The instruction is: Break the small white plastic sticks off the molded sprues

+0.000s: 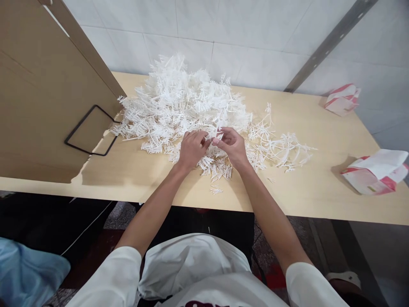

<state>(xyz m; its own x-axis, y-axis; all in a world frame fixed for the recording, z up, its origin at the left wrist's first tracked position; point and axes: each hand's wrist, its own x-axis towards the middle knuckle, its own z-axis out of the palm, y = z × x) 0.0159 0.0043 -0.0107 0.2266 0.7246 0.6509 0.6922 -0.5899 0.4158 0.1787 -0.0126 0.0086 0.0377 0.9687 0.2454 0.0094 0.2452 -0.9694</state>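
A big heap of white branched plastic pieces (188,98) lies on the table against the wall. At its front edge my left hand (193,149) and my right hand (231,145) are close together, fingers bent inward. Between them is a white plastic sprue with thin prongs (213,133), pinched by the fingers of both hands. Below my hands lies a small pile of loose thin white sticks (220,169). Bare curled white runners (287,151) are scattered to the right of my right hand. The exact grip of the left fingertips is partly hidden.
A tall cardboard panel (47,94) stands on the left, with a black metal bookend (87,128) against it. Two crumpled red-and-white paper bags, one nearer (377,170) and one farther (343,100), sit at the right. A person in light blue (28,273) is at lower left.
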